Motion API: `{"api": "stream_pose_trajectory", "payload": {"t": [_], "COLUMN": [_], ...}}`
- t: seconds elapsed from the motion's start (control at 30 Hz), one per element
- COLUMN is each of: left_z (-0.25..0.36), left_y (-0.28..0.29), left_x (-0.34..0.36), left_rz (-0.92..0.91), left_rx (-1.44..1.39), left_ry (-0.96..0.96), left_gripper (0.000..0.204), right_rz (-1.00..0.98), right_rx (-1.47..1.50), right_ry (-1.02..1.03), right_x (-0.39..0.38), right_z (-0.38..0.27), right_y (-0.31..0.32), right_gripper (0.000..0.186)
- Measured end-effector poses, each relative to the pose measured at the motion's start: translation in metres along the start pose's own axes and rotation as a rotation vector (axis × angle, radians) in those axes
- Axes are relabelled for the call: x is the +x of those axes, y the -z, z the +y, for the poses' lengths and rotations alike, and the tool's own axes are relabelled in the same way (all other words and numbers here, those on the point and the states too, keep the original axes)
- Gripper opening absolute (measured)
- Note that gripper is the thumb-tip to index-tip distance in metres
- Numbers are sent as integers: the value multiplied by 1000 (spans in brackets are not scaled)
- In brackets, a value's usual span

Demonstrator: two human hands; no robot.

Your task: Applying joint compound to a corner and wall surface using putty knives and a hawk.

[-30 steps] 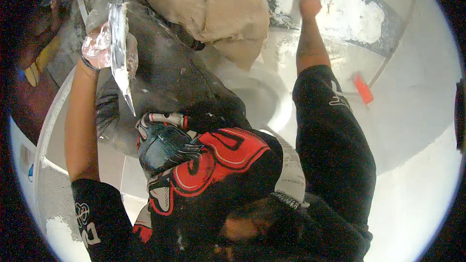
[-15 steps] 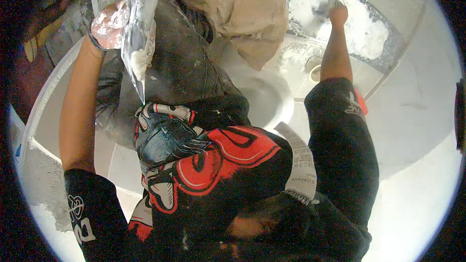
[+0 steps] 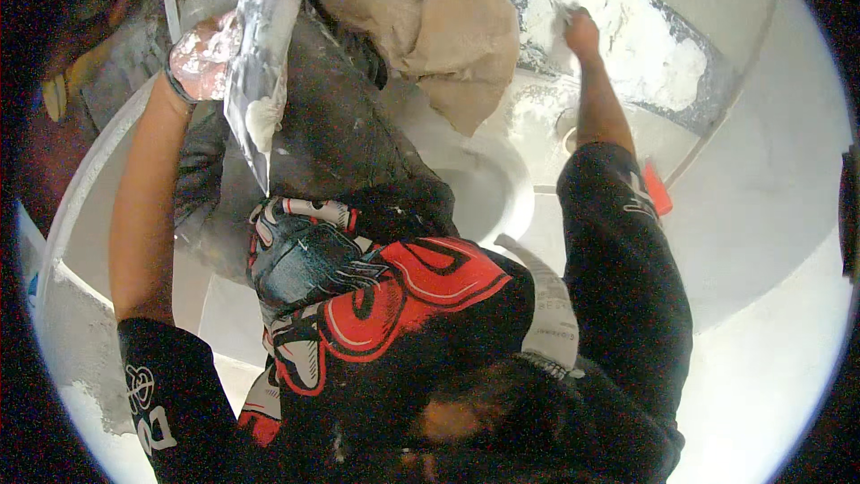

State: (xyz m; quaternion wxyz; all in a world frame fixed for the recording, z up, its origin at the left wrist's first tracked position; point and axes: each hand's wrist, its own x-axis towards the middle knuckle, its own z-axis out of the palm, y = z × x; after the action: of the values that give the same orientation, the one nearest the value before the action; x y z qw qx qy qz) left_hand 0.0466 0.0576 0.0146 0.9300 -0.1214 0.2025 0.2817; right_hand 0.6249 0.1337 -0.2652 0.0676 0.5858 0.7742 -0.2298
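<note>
In the head view my left hand point(image 3: 199, 58), smeared with white paste, is closed on a metal trowel point(image 3: 255, 45), whose long blade points down toward me and carries white paste along its edge. At the upper right my right hand point(image 3: 580, 34) is closed on a small grey tool point(image 3: 566, 13), apparently a putty knife, partly blurred. It is over a long dark board point(image 3: 699, 99) coated with thick white paste point(image 3: 627, 27).
A beige sack or cloth point(image 3: 457, 27) lies at top centre. My dark-clad leg point(image 3: 331, 134) is below the trowel. A white round basin point(image 3: 493, 206) sits in the middle. A red object point(image 3: 656, 186) lies beside my right sleeve. A curved pale rim point(image 3: 98, 170) runs along the left.
Compared with a second ago, my left hand and trowel are higher and further right. My right hand went up and right, then came back down-left over the paste.
</note>
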Motion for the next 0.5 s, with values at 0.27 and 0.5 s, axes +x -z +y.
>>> {"api": "stream_pose_trajectory", "payload": {"t": [0.27, 0.5], "left_z": [4, -3], "left_y": [19, 14], "left_x": [-5, -17], "left_rz": [88, 294], "left_rx": [96, -96], "left_ry": [-98, -106], "left_gripper": [56, 57], "right_rz": [254, 90], "right_rx": [-81, -190], "right_ry": [-204, -131], "right_x": [64, 26], "right_z": [65, -34], "right_y": [29, -29], "right_gripper": [30, 34]}}
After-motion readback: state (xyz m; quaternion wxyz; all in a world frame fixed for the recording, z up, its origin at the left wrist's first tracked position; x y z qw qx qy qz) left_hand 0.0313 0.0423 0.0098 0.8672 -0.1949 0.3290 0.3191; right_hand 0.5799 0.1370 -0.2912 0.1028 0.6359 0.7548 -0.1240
